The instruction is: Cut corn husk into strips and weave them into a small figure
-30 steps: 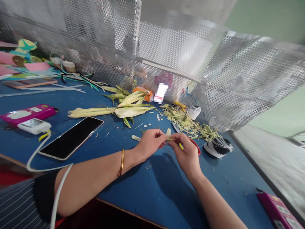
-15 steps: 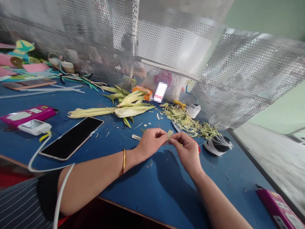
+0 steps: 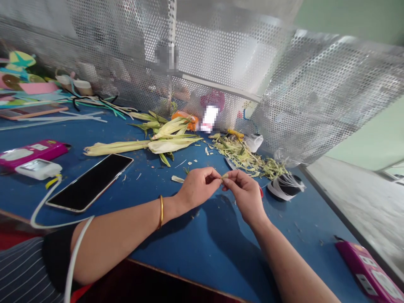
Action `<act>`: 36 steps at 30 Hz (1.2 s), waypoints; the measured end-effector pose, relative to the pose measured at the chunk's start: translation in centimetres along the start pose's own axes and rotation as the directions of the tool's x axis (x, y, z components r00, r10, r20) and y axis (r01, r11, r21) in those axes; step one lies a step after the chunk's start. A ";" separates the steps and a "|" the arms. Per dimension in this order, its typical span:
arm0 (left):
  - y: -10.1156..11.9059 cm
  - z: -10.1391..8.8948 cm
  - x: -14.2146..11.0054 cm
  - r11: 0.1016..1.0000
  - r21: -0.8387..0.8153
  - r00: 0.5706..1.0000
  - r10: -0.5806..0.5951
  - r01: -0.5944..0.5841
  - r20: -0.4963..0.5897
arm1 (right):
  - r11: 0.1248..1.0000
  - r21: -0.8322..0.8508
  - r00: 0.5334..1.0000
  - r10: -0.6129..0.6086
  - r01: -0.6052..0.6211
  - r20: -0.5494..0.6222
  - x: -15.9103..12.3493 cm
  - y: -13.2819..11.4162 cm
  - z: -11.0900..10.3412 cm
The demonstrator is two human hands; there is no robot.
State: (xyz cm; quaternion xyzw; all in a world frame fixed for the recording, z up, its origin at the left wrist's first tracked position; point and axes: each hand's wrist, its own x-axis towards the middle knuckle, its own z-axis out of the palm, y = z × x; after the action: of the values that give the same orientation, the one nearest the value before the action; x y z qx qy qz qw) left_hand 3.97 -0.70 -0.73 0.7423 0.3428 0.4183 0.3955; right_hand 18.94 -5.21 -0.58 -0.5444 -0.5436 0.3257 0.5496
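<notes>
My left hand [image 3: 199,187] and my right hand [image 3: 245,194] meet over the blue table, fingertips pinched together. Between them is a small pale-green piece of corn husk [image 3: 224,176], mostly covered by the fingers. Just beyond my left hand lies a whitish husk scrap [image 3: 177,179]. Past my right hand, a knife blade [image 3: 232,164] shows in part, along with a bit of something red [image 3: 261,192]. Whole corn husks [image 3: 170,145] lie farther back, and a heap of shredded husk [image 3: 241,153] sits behind my right hand.
A black phone [image 3: 91,182], a magenta power strip [image 3: 34,153] and a white cable [image 3: 47,226] lie at left. A black spool [image 3: 285,187] with white ribbon and another magenta power strip [image 3: 366,267] are at right. A perforated metal screen [image 3: 217,57] borders the back.
The husk piece stood up visibly above the fingertips before; now it is folded or pressed down between them. My right hand's fingers have closed in nearer the left. The view has shifted slightly.
</notes>
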 end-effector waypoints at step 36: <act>0.5 0.0 0.0 0.965 -0.230 0.992 -0.113 0.124 0.060 | 0.999 -0.033 1.000 -0.002 0.002 -0.002 0.0 -0.1 0.1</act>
State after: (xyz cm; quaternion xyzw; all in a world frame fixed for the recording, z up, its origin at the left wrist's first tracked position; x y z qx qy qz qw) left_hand 4.06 -0.91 -0.23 0.6784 0.3258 0.4138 0.5121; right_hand 18.80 -5.19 -0.51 -0.5531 -0.5490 0.3154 0.5414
